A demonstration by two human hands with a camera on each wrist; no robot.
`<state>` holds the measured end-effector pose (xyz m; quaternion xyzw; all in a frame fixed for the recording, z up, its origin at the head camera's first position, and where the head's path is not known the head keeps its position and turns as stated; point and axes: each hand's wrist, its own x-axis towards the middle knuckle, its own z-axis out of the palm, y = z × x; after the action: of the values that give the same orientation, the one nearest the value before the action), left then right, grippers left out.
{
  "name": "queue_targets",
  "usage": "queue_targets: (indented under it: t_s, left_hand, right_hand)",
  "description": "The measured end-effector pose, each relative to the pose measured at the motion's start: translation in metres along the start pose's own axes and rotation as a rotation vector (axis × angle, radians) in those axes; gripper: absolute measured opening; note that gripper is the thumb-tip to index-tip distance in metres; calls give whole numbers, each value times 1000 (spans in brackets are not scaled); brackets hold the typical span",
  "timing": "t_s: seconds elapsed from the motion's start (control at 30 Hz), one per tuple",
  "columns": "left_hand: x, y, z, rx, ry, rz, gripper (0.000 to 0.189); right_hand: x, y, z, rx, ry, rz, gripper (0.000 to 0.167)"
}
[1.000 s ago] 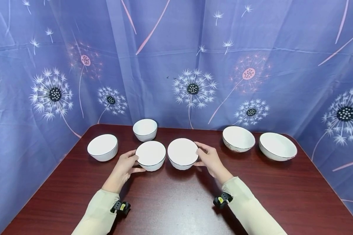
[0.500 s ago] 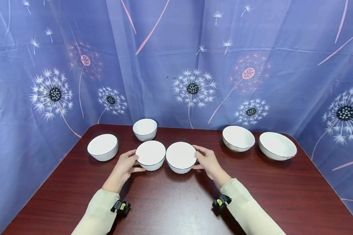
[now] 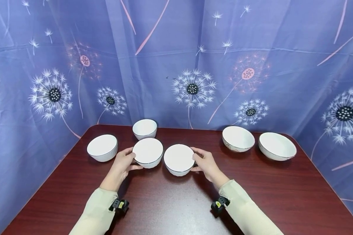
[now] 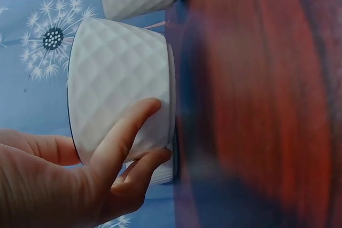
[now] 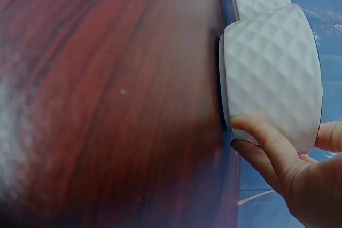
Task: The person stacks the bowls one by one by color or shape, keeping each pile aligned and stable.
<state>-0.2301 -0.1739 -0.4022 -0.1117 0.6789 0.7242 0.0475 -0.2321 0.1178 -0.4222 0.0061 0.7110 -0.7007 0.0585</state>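
Two white bowls meet all but rim to rim over a dark red-brown table [image 3: 170, 202] of glossy, streaked wood grain, a little in from its far edge and left of its middle. On one side we see a left hand [image 3: 122, 166] gripping the left bowl [image 3: 148, 152], thumb at the rim and fingers curled against the wall; on the other, a right hand [image 3: 206, 165] grips the right bowl [image 3: 179, 159] in the same way. Both bowls stand upright, round and smooth inside, their outer walls pressed into a quilted diamond relief above a narrow foot, with a thin dark line round each rim. We cannot tell whether either foot touches the wood. Near the left edge, by the far left corner, we find the left ribbed bowl [image 3: 102, 148], its white wall finely fluted; the far ribbed bowl [image 3: 145, 129] stands at the far edge, just behind the left bowl. Toward the far right corner sit two wider, smooth-walled bowls, the inner bowl [image 3: 238, 138] with a reddish pattern on its outside and the outer bowl [image 3: 277, 147] beside it, close to the corner itself. Pale, soft sleeves [image 3: 250, 209] cover the forearms, and behind the far edge we see a creased blue-violet cloth [image 3: 161, 68] printed with feathery white and pink dandelions.
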Motion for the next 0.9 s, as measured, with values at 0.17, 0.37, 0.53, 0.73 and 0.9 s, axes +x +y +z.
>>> queue_targets:
  t_s: [0.17,0.37,0.53,0.73,0.9]
  left_hand:
    - [0,8,-1,15,-4,10,52]
    - [0,12,-3,6,-1,20,52]
    - [1,14,-3,7,-3,25,52]
    - [0,19,-2,6,-5,23,51]
    - [0,23,0,10,-11,25,51]
  right_hand:
    - [-1,1,2,2,4,-4,44]
    - [-1,1,3,6,6,-1,44]
    - [-5,2,1,23,-29,-40,46]
    - [-9,1,-3,77,-88,-36,48]
    - [-10,-1,-5,60,-107,7,47]
